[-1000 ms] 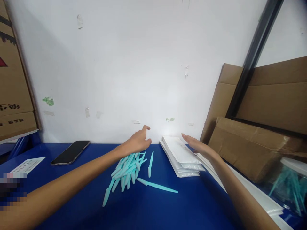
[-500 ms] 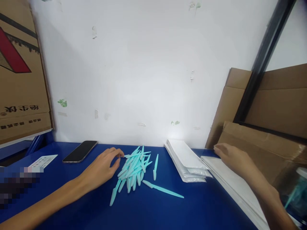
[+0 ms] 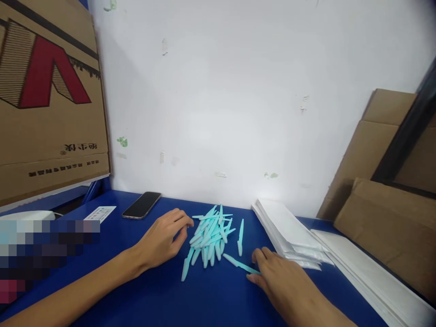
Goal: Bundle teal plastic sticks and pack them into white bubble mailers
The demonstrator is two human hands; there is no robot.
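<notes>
Head view: right hand (image 3: pixel 282 279) with thumb and fingers spread about one end of a loose teal stick (image 3: pixel 238 263), on desk (image 3: pixel 204 299) near the teal pile (image 3: pixel 213 236). Stick's far end hidden among fingers; cannot tell whether touching. Left hand (image 3: pixel 163 238) loosely curled, thumb apart from fingers, just left of pile; overlapping sticks there, too tangled to count. White packets (image 3: pixel 286 227) stacked beyond right hand, near corner covered by it. Printed card (image 3: pixel 102 212) partly masked by pixelated patch, print illegible. Cardboard box (image 3: pixel 78 122) cut off at left edge; long white stack (image 3: pixel 368 272) cut off lower right.
</notes>
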